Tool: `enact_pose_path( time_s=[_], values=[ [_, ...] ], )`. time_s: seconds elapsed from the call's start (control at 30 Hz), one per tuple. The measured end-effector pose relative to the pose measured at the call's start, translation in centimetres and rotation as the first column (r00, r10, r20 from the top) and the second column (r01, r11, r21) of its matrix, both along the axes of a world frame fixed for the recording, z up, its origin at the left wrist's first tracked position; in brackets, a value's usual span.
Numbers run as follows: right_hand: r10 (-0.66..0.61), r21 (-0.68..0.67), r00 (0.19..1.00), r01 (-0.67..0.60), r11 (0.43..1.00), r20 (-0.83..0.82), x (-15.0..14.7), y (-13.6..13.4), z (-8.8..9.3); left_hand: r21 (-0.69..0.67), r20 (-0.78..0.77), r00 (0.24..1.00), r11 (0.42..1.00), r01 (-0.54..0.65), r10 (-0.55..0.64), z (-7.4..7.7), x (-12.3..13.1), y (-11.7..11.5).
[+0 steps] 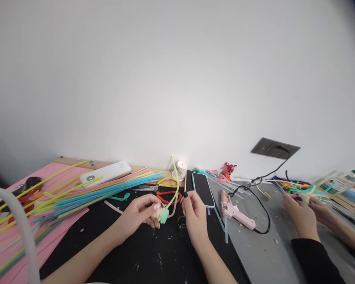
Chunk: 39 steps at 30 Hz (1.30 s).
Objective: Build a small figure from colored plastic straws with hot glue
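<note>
left hand (139, 213) has cream-and-green fuzzy piece (163, 216) pinched over black mat (136, 252), can't tell what right hand (195, 210) grips, yellow stem (178, 182) could twist loose if left pinch slackens

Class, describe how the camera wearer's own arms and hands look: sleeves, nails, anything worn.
No sleeve shows on either forearm; both are bare to the picture's edge. The left hand has pale, glossy nails. The right hand shows a dark, nearly black nail. No watch or bracelet can be seen.
</note>
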State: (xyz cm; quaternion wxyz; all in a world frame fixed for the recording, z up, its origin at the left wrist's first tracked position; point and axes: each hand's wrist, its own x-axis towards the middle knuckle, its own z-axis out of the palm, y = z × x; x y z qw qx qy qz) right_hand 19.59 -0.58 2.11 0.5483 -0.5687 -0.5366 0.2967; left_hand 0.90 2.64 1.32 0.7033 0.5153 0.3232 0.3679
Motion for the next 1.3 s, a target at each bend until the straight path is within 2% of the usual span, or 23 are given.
enact_pose_path(
  time_s=[0.07,0.13,0.23,0.33,0.4,0.47,0.6,0.83,1.03,1.3],
  values=[
    [0.022,-0.063,0.996,-0.016,0.998,0.083,-0.2,0.0,-0.3,-0.019,0.048,0.999,1.0,-0.022,0.023,0.0,-0.1,0.0],
    [0.072,-0.166,0.997,-0.064,0.984,0.043,-0.4,0.2,-0.6,-0.037,0.093,0.995,0.999,-0.018,0.021,-0.1,-0.1,0.1],
    [0.136,-0.266,0.963,-0.196,0.944,-0.231,-0.8,0.6,-0.8,-0.069,0.139,0.99,0.997,0.029,-0.02,-0.1,-0.3,0.0],
    [0.156,-0.246,0.842,-0.321,0.915,-0.516,-0.9,0.6,-0.4,-0.092,0.161,0.984,0.991,0.099,-0.083,0.2,-0.4,-0.2],
    [0.163,-0.218,0.767,-0.368,0.904,-0.621,-0.9,0.5,-0.1,-0.101,0.16,0.978,0.983,0.154,-0.137,0.3,-0.4,-0.3],
    [0.16,-0.206,0.726,-0.387,0.899,-0.669,-0.9,0.4,0.0,-0.101,0.151,0.968,0.971,0.216,-0.199,0.3,-0.4,-0.3],
    [0.147,-0.187,0.711,-0.369,0.91,-0.688,-0.9,0.5,-0.2,-0.069,0.168,0.948,0.956,0.284,-0.269,-0.2,-0.4,-0.2],
    [0.161,-0.163,0.708,-0.367,0.916,-0.688,-0.9,0.6,-0.6,-0.033,0.136,0.957,0.964,0.264,-0.258,-0.8,-0.4,0.1],
    [0.15,-0.161,0.709,-0.352,0.922,-0.69,-0.8,0.6,-0.5,-0.063,0.074,0.971,0.971,0.232,-0.227,-0.6,-0.6,0.2],
    [0.149,-0.136,0.642,-0.373,0.918,-0.752,-0.7,0.7,-0.7,-0.07,0.019,0.973,0.971,0.23,-0.229,-0.1,-0.6,0.1]
  ],
)
